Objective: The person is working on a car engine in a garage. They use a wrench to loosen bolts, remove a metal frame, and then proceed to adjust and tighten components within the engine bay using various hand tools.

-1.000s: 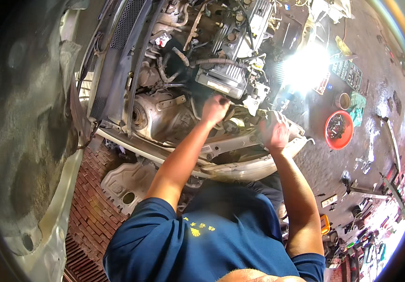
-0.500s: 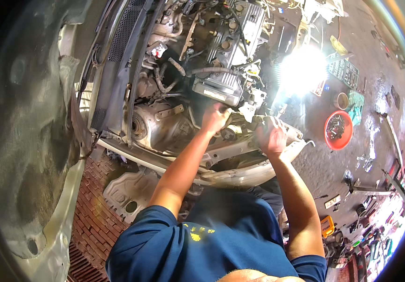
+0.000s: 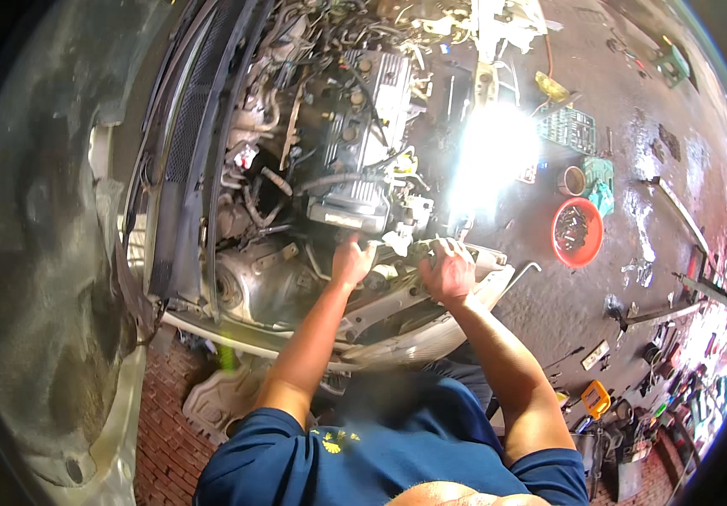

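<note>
My left hand [image 3: 353,261] is at the near end of the engine [image 3: 348,211], just below the ribbed end of its cover. Its thumb points right; the other fingers disappear under the engine end, so whatever they touch is hidden. To the right, my right hand [image 3: 449,270] bends its fingers over the metal body rail [image 3: 488,257] beside the front corner of the car. Between the hands are a light-coloured bracket [image 3: 397,244] and a round fitting. The pale headlight [image 3: 431,344] curves below my right wrist.
A glaring work lamp [image 3: 494,152] shines right of the engine. On the floor stand a red basin [image 3: 576,234] of metal parts, a metal can [image 3: 571,180] and a green tool case [image 3: 567,131]. Tools and parts [image 3: 667,379] crowd the lower right. The raised hood [image 3: 51,236] fills the left.
The whole view has shifted, so the engine bay sits lower and further left. Both hands stay at about the same parts of the car; the right hand's fingers show more sharply now.
</note>
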Demonstrator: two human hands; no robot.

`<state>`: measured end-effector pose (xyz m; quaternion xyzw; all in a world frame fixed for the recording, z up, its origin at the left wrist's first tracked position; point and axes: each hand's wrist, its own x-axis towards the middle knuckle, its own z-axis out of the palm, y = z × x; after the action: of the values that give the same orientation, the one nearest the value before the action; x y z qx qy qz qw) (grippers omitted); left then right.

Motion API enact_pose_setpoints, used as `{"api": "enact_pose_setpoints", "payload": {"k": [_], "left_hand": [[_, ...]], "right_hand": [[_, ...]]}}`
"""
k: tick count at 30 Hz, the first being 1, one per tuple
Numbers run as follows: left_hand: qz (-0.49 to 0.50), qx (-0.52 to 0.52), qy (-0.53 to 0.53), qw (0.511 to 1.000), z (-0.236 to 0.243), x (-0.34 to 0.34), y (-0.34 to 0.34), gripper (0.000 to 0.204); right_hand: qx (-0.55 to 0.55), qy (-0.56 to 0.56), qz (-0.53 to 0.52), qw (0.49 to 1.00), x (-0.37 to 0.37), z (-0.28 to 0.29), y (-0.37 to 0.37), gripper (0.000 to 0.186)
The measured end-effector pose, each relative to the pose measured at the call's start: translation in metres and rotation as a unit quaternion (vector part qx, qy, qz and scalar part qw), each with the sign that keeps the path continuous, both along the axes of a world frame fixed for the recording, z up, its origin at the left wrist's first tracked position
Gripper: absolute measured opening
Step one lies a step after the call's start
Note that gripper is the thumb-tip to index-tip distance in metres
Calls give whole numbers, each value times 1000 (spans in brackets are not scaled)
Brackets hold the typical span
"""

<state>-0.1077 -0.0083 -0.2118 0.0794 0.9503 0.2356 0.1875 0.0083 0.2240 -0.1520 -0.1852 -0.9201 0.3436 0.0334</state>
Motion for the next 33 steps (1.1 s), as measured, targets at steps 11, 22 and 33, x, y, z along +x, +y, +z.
{"api": "enact_pose_setpoints", "payload": {"k": [11, 22, 33], "left_hand": [[107, 49, -87, 989, -13, -18, -21, 68], [279, 257, -171, 910, -31, -29, -40, 53], [27, 66, -45, 996, -3, 0, 2, 41]], "right_hand": [[7, 28, 19, 999, -6, 27, 0, 31], [-20, -42, -5, 999, -9, 26, -4, 36], [-24, -62, -30, 997, 1, 14, 2, 35]]}}
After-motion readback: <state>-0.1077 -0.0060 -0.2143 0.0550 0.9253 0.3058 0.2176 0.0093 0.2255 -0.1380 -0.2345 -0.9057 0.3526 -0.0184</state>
